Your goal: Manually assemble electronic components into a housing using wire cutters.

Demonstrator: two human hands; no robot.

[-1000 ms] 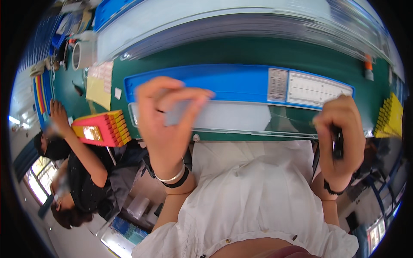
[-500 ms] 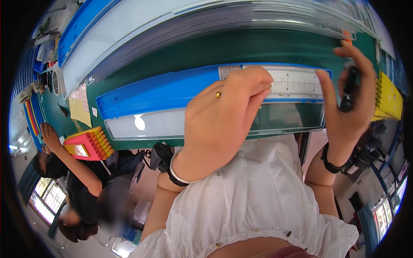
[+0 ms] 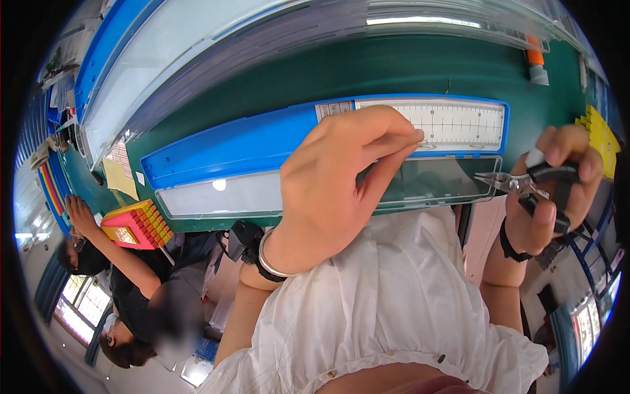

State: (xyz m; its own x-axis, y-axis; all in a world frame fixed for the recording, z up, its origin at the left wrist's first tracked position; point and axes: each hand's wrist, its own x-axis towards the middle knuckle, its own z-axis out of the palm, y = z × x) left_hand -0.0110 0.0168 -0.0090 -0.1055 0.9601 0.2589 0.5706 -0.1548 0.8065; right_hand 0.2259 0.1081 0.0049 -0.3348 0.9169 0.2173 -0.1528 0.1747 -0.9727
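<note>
My left hand [image 3: 344, 177] is over the long blue case, its thumb and forefinger pinched together. A thin, pale gold wire-like piece [image 3: 426, 145] shows at the fingertips; whether it is gripped or lies beneath them is unclear. Under the pinch is a white ruled scale strip [image 3: 459, 123] in the right half of the blue case [image 3: 230, 146]. The case's transparent lid [image 3: 246, 195] lies folded back toward me. To the right, my right hand [image 3: 567, 177] grips small pliers [image 3: 515, 182] with black handles, their jaws slightly apart and pointing left, near the lid's right end.
Large transparent cases [image 3: 262, 39] span the back of the green table [image 3: 407, 65]. An orange tube with a grey cap [image 3: 537, 65] stands at back right. Yellow blocks [image 3: 600, 141] are at the right edge, a pink-and-yellow block [image 3: 136, 225] at left. A co-worker's hand [image 3: 80, 213] rests far left.
My right hand has moved down and right, turning the pliers so their jaws point left. My left hand keeps its pinch and has shifted only slightly.
</note>
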